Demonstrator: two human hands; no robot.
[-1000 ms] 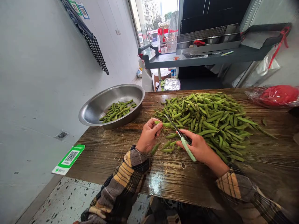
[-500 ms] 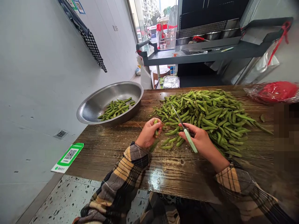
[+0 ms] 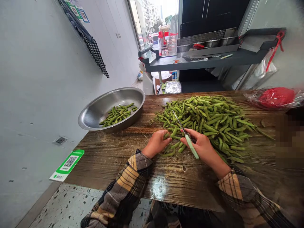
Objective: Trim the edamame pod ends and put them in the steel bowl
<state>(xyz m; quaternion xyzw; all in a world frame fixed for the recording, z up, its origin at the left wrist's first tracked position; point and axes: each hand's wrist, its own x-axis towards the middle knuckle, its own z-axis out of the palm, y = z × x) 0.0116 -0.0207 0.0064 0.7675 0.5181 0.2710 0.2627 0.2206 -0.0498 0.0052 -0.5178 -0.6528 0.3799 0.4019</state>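
Note:
My left hand (image 3: 156,142) is closed around green edamame pods, with a pod showing (image 3: 166,136) at the thumb and fingertips; how many it holds is partly hidden. In my right hand (image 3: 201,145) are scissors (image 3: 192,146) with pale green handles, seen edge-on, their blades pointing away and up to the left over the pods. Just beyond both hands a large heap of edamame pods (image 3: 213,120) spreads over the wooden table (image 3: 109,158). At the back left a wide steel basin (image 3: 89,117) stands with a smaller amount of pods (image 3: 117,114) in it.
A green-and-white QR code card (image 3: 67,165) lies at the table's left edge by the wall. At the far right sits a red bundle in clear plastic (image 3: 276,97). Behind the table stands a grey cart (image 3: 201,65) with metal containers beyond it.
My left hand has moved right and slightly down, closer to the scissors and the heap, its back now turned more toward me. The right hand keeps its grip on the scissors. The view has tilted slightly.

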